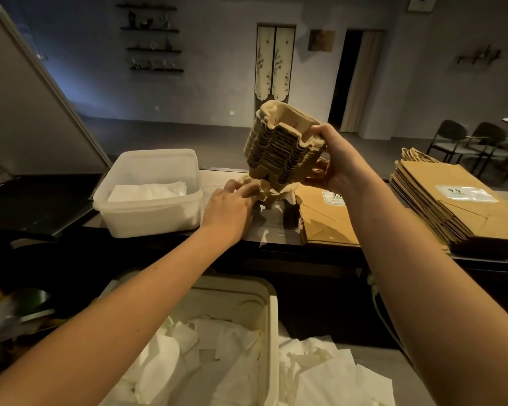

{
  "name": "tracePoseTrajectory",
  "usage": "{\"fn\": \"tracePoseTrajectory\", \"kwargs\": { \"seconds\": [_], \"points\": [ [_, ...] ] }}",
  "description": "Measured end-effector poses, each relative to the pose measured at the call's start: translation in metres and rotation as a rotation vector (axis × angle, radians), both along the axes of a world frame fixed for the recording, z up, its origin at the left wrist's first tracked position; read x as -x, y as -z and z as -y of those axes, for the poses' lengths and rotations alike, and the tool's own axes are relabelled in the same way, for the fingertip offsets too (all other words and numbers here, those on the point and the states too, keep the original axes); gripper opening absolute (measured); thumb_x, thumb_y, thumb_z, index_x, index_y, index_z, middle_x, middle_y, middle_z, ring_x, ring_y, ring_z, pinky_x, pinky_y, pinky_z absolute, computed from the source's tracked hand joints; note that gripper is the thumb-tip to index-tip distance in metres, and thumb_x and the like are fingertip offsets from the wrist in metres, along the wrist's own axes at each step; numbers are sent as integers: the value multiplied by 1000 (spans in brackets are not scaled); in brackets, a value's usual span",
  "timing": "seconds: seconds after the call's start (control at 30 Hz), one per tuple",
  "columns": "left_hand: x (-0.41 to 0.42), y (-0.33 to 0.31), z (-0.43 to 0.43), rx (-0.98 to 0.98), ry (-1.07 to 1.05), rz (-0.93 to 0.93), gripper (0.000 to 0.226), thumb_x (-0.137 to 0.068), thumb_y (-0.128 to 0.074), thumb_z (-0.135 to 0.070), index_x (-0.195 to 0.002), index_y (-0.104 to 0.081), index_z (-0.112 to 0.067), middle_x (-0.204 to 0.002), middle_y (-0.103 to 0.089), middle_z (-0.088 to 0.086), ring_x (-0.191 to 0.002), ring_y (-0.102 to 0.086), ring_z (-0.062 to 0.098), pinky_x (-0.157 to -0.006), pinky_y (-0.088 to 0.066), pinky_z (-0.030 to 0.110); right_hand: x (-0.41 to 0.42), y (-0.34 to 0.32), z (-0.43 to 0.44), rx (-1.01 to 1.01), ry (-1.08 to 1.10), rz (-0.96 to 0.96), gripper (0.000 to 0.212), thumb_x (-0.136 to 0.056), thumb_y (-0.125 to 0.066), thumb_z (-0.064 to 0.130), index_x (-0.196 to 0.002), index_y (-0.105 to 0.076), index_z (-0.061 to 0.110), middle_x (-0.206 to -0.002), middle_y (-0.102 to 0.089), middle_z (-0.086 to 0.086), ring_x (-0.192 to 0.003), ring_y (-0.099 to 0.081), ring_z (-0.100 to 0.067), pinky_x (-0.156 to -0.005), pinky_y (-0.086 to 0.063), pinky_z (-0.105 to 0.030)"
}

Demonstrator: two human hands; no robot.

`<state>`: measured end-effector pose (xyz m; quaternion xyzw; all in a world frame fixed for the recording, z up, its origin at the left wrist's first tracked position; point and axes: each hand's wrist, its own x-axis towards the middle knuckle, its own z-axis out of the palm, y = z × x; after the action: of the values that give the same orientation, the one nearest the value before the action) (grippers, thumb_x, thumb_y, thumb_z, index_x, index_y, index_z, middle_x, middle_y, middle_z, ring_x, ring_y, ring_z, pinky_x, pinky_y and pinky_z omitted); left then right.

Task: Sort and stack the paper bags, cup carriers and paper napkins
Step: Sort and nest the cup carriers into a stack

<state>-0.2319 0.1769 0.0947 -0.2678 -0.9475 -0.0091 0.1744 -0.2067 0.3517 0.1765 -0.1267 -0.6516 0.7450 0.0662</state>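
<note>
**Q:** how far along does this look to you?

**A:** roughly midway, I'd say. The right grip [332, 159] is wrapped around a nested stack of brown moulded-pulp cup carriers [279, 145], thumb on top and fingers underneath. It's holding the stack tilted in the air over the middle of the dark surface [276, 232]. The left grip [232, 200] is down on the surface with its fingers curled onto one loose pulp carrier [273, 196] lying right under that stack. That one looks like the last straggler to nest.

**Q:** and the bags and napkins?

**A:** bags seem mostly done. There's a tall flat pile of brown paper bags with twine handles [446, 200] at the right end of the surface. A lower pile of the same bags [326, 224] sits along the near edge, beside the carriers, so those might want merging. Napkins are the big leftover. A few folded white paper napkins [147, 191] lie in the translucent white plastic tub [150, 221] at the left end. But a heap of crumpled loose white napkins [206, 361] fills the cream bin [272, 312] down in front, with more loose sheets [335, 373] just beside it.
</note>
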Motion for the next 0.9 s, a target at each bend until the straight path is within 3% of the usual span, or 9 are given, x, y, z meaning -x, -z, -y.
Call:
{"fn": "tracePoseTrajectory", "kwargs": {
  "seconds": [0.1, 0.23, 0.33, 0.43, 0.5, 0.57, 0.63, 0.7, 0.9],
  "points": [
    [-11, 4, 5, -49, 67, -56, 42, -96, -48, -27, -137, -45, -29, -144, -37, -2, -129, -29, 22, -102, -32, 34, 2, 0, 0, 0, -5, 3, 27, -88, -53, 42, -93, -51, 16, -103, -59, -12, -101, -60, -26, -86, -53, -36],
    [-25, 8, 12, -32, 157, -129, 37, -96, -44, -30, -132, -51, -25, -145, -36, -3, -130, -29, 19, -100, -33, 33, 5, 2, 3, -27, -34, 24, 31, -88, -54, 43, -101, -51, 16, -112, -59, -14, -101, -60, -26, -78, -54, -33],
    [-31, 6, 18, -227, 195, -101, 33, -95, -48, -27, -126, -56, -22, -139, -42, -5, -125, -35, 15, -95, -36, 29, 5, 3, 5, -70, -38, 40, 26, -89, -53, 43, -94, -51, 17, -110, -58, -14, -102, -58, -26, -71, -53, -31],
    [-35, 4, 20, -685, 168, 91, 23, -93, -53, -20, -116, -55, -20, -115, -46, -7, -114, -45, 12, -90, -39, 22, 6, 3, 5, -112, -49, 52, 24, -91, -52, 42, -89, -50, 18, -98, -57, -11, -93, -58, -24, -68, -52, -29],
    [-40, -1, 16, -1003, 108, 293, 25, -95, -51, -20, -119, -46, -19, -119, -43, -6, -115, -45, 9, -92, -40, 20, 8, 4, 5, -136, -56, 61, 24, -90, -52, 41, -87, -50, 18, -93, -57, -9, -89, -58, -24, -68, -52, -29],
    [-42, -9, 10, -1198, 88, 475, 39, -98, -45, -21, -135, -33, -23, -134, -38, -4, -120, -36, 4, -92, -33, 8, 11, 5, 7, -159, -62, 62, 25, -90, -52, 42, -87, -51, 18, -93, -57, -9, -90, -59, -24, -70, -53, -30],
    [-41, -17, 3, -1296, 106, 615, 53, -100, -39, -19, -147, -15, -24, -150, -27, -3, -133, -29, 8, -100, -26, 17, 15, 7, 9, -190, -70, 60, 27, -91, -51, 45, -89, -51, 19, -96, -57, -10, -94, -58, -25, -72, -52, -30],
    [-36, -24, -1, -1325, 106, 716, 59, -101, -37, -14, -150, -5, -25, -154, -23, -2, -139, -25, 15, -107, -24, 27, 18, 9, 10, -213, -80, 63, 29, -90, -50, 49, -91, -51, 19, -100, -57, -10, -98, -58, -26, -72, -52, -30],
    [-25, -23, -10, -1319, 52, 776, 62, -99, -37, -6, -150, -7, -27, -150, -31, -1, -138, -30, 19, -111, -26, 36, 22, 9, 9, -256, -69, 77, 40, -91, -47, 49, -111, -50, 15, -106, -56, -11, -103, -56, -27, -67, -51, -29]
  ]
}}
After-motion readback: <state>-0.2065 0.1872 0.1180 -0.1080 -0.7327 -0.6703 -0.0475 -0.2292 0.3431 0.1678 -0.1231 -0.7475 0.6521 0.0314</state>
